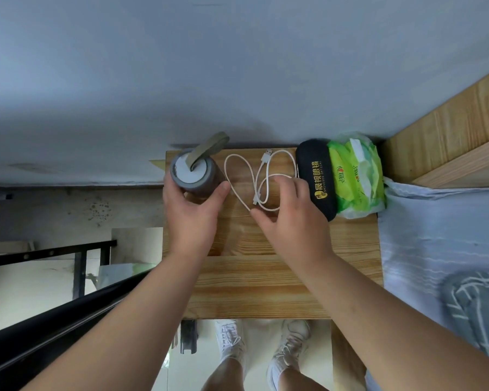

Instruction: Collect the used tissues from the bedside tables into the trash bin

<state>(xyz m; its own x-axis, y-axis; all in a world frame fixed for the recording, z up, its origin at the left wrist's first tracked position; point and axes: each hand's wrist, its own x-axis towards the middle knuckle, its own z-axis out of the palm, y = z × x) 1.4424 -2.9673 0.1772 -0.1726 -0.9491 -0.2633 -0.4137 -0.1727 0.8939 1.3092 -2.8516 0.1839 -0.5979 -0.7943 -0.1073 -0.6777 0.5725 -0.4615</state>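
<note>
I look down on a wooden bedside table [266, 277]. My left hand [192, 213] is wrapped around a grey bottle [194, 176] with a white lid and an olive strap at the table's far left corner. My right hand [291, 218] hovers with spread fingers over a looped white USB cable [254, 176] in the middle, fingertips touching it. A black glasses case [318, 176] lies to the right, and beside it a green pack of tissues [356, 176] with a white tissue sticking out. No loose used tissue or trash bin is visible.
A bed with a pale blue sheet [435, 235] and a grey checked pillow [477, 306] borders the table on the right, under a wooden headboard [449, 131]. A black metal rail [54, 320] runs at the left. A grey wall stands behind the table. My shoes [263, 342] show below.
</note>
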